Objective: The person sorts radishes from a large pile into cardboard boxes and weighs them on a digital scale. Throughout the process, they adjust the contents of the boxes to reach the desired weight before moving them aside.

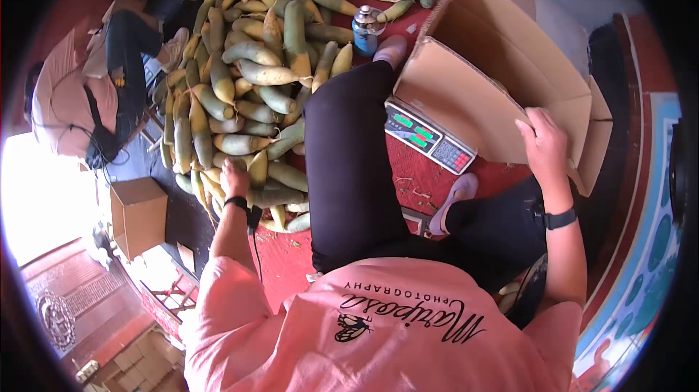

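Note:
A big heap of green radishes [251,75], green at one end and yellowish at the other, covers the red floor ahead and to the left. My left hand [234,178] reaches into the near side of this heap, its fingers closed against a radish and partly hidden. On the right, an open cardboard box [466,104] stands tilted on a digital scale [429,137] with lit green displays and a keypad. My right hand [542,141] grips the box's near top rim, fingers curled over the edge. The box's bottom is mostly out of sight.
A blue canister [366,32] with a silver top stands between the heap and the box. At the left, another person [73,101] sits beside the heap. A smaller open carton [138,217] rests at lower left. My legs extend between heap and scale.

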The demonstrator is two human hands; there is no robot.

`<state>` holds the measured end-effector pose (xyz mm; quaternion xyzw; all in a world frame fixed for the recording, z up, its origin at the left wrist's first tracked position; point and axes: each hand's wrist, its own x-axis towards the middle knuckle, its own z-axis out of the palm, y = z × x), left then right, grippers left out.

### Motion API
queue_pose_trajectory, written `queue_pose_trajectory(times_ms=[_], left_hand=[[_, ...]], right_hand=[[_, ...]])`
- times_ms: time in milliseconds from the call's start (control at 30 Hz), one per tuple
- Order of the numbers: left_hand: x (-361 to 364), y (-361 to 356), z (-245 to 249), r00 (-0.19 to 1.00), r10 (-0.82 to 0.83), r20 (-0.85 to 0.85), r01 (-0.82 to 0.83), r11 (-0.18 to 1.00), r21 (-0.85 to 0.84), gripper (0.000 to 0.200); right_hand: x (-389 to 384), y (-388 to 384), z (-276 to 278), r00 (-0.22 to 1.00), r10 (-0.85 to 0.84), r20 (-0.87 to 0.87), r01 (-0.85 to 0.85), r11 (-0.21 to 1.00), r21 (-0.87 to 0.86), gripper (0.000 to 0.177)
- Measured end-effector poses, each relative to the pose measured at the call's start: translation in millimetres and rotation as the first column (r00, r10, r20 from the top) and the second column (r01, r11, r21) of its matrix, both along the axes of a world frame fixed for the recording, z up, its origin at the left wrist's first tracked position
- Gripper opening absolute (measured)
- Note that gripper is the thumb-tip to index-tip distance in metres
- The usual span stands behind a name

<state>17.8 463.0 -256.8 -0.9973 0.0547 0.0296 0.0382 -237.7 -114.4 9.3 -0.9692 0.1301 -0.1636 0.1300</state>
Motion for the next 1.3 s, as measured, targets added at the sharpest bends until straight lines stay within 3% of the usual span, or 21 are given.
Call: queue_pose_trajectory(times_ms=[67,133,267,333,467,500,533,600,633,700,733,800,867,933,1000,1067,1167,1200,1267,1300], left_hand=[[-8,-11,37,0.981,0.071,-0.179,-0.079,0.996,-0.037,0.052],[-23,-2,53,0.999,0.023,-0.025,-0.026,0.989,-0.142,0.054],[-34,-1,113,0.972,0.2,0.124,-0.136,0.907,-0.398,0.063],[-38,-14,156,0.959,0.179,0.222,-0.055,0.879,-0.473,0.066],[-34,-45,227,0.944,0.188,0.273,0.143,0.511,-0.848,0.053],[-39,-65,250,0.944,0.212,0.253,0.177,0.323,-0.93,0.048],[-46,-86,280,0.937,0.21,0.279,0.196,0.345,-0.918,0.046],[-63,-126,326,0.944,0.191,0.27,0.237,0.18,-0.955,0.042],[-68,-140,342,0.942,0.188,0.277,0.245,0.173,-0.954,0.042],[-77,-162,365,0.956,0.096,0.277,0.283,-0.052,-0.958,0.038],[-83,-176,372,0.955,0.095,0.28,0.286,-0.056,-0.957,0.038],[-95,-205,378,0.962,-0.205,0.181,0.108,-0.322,-0.94,0.036],[-111,-238,366,0.951,-0.301,0.071,-0.06,-0.406,-0.912,0.04],[-130,-273,359,0.875,-0.483,-0.015,-0.234,-0.396,-0.888,0.044],[-134,-292,352,0.842,-0.521,-0.137,-0.357,-0.35,-0.866,0.045],[-121,-297,346,0.755,-0.645,-0.122,-0.436,-0.354,-0.828,0.041],[-102,-273,338,0.887,-0.462,0.027,-0.09,-0.23,-0.969,0.035],[-95,-259,340,0.927,-0.372,0.041,0.019,-0.063,-0.998,0.035],[-77,-216,317,0.971,-0.237,0.042,0.058,0.06,-0.997,0.03],[-72,-197,301,0.986,-0.165,0.022,0.042,0.117,-0.992,0.028]], right_hand=[[-1,-1,-1,0.999,0.016,0.04,-0.015,0.999,-0.043,0.013],[2,-4,-3,0.997,0.044,0.067,-0.04,0.997,-0.059,0.013],[10,-1,-7,0.993,0.076,0.085,-0.072,0.996,-0.054,0.013],[11,2,-12,0.988,0.084,0.132,-0.076,0.995,-0.067,0.013],[3,4,-17,0.99,0.096,0.107,-0.087,0.993,-0.081,0.013],[1,4,-17,0.994,0.056,0.096,-0.051,0.997,-0.054,0.015],[-2,4,-16,0.997,0.017,0.082,-0.015,0.999,-0.029,0.017],[-6,14,9,0.989,0.031,0.146,-0.029,0.999,-0.014,0.02],[-8,21,24,0.978,0.049,0.204,-0.051,0.999,0.005,0.023],[-13,39,52,0.952,0.091,0.291,-0.135,0.981,0.136,0.038],[-14,51,67,0.935,0.15,0.322,-0.199,0.972,0.125,0.047],[-15,74,92,0.888,0.259,0.38,-0.346,0.92,0.184,0.065],[-11,94,94,0.837,0.331,0.436,-0.441,0.88,0.178,0.073],[-19,99,86,0.883,0.313,0.35,-0.382,0.913,0.147,0.072],[-22,92,84,0.92,0.299,0.253,-0.335,0.936,0.109,0.071],[-27,76,87,0.95,0.22,0.222,-0.25,0.961,0.116,0.064],[-24,50,104,0.983,0.04,0.18,-0.068,0.985,0.155,0.05],[-21,36,103,0.988,-0.042,0.148,0.015,0.984,0.179,0.046],[-18,-3,89,0.982,-0.157,0.101,0.104,0.908,0.406,0.042],[-15,-23,79,0.983,-0.183,0.028,0.163,0.925,0.342,0.041]])
